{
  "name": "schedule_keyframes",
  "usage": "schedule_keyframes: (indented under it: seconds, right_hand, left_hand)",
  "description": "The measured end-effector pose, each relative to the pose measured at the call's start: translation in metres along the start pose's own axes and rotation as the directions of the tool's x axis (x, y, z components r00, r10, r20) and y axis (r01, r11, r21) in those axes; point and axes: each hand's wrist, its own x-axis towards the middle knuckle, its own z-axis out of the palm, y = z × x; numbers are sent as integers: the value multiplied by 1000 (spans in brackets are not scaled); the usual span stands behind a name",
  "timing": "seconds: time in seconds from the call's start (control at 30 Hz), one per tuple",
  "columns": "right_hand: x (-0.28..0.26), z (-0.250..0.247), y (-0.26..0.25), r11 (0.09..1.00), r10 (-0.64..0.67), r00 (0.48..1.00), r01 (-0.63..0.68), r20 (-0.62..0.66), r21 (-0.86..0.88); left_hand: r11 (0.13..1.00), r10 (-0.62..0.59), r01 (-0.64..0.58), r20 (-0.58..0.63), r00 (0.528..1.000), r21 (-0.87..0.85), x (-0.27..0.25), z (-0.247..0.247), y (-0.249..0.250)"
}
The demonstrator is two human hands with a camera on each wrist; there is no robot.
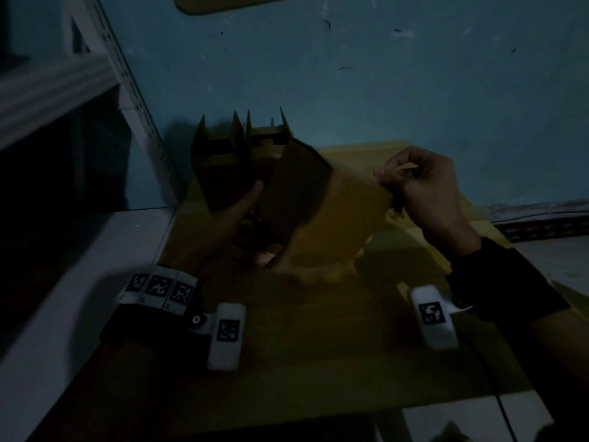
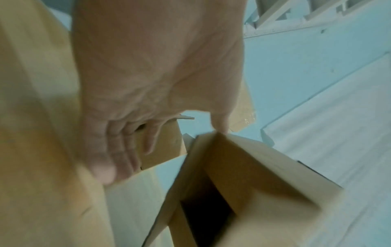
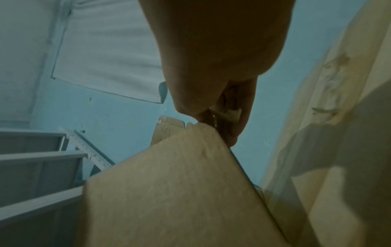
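Observation:
The light is dim. In front of me I hold up a brown cardboard box (image 1: 296,199) with its flaps loose. My left hand (image 1: 237,212) grips it from below on the left. The thumb lies up against a dark open section (image 1: 220,173), and the fingers (image 2: 118,150) curl over a cardboard panel (image 2: 42,133). My right hand (image 1: 393,183) pinches the upper right corner of a lighter flap (image 1: 353,212) between thumb and fingers. A small pale strip (image 3: 230,115) shows among those fingers. The box's open dark inside (image 2: 207,213) appears in the left wrist view.
Flat cardboard sheets (image 1: 318,352) cover the surface under my hands. A white metal shelf rack (image 1: 63,87) and a white ledge (image 1: 83,282) stand at the left. A blue wall (image 1: 350,74) is behind. More cardboard (image 3: 338,117) rises at the right in the right wrist view.

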Motion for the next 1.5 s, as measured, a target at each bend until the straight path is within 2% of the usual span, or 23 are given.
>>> schedule_keyframes:
  seconds: [0.07,0.17,0.23,0.3,0.4,0.5,0.6,0.73,0.8,0.97,1.1,1.2,1.33,1.5]
  right_hand:
    - [-1,1,-1,1000,-6,1000,6,-7,-11]
    - [-3,5,-3,999,-32,999,33,-24,9]
    - [-3,6,-5,998,-62,997,62,-40,20]
    - [-5,8,-8,994,-98,994,100,-47,42]
    - [-9,11,-13,983,-143,988,147,-51,109]
    - [-13,11,-16,971,-168,985,172,-35,166]
    - [-13,11,-16,962,-181,983,170,30,214]
    - [-9,10,-10,960,-141,986,114,88,256]
    - [-8,9,-8,959,-135,985,103,107,264]
    - [-7,9,-4,931,-59,986,-2,158,364]
    - [-3,6,-3,906,0,986,-70,165,417]
    - [-4,5,-1,914,7,989,-66,147,401]
    - [-4,0,0,947,-46,994,13,95,321]
    - [0,-3,3,945,-54,997,32,60,326]
  left_hand:
    - [993,90,-89,14,996,-80,-3,6,6]
    - [971,233,-231,33,972,-64,-4,7,4]
    - [937,343,-344,30,939,55,-5,5,4]
    - [880,417,-430,106,903,201,2,-3,1]
    - [794,446,-474,165,880,380,9,-5,-2]
    - [772,507,-523,146,850,362,13,-5,-3]
    - [688,603,-617,171,779,384,16,-8,-8]
    - [623,677,-690,188,712,370,21,-14,-9]
    - [603,701,-716,195,687,352,22,-17,-9]
    - [594,701,-715,200,685,369,23,-20,-13]
    - [535,736,-746,214,642,396,22,-19,-14]
    - [518,745,-758,227,628,397,24,-19,-15]
    - [532,749,-762,214,627,369,27,-22,-17]
    - [547,743,-765,225,630,339,23,-22,-12]
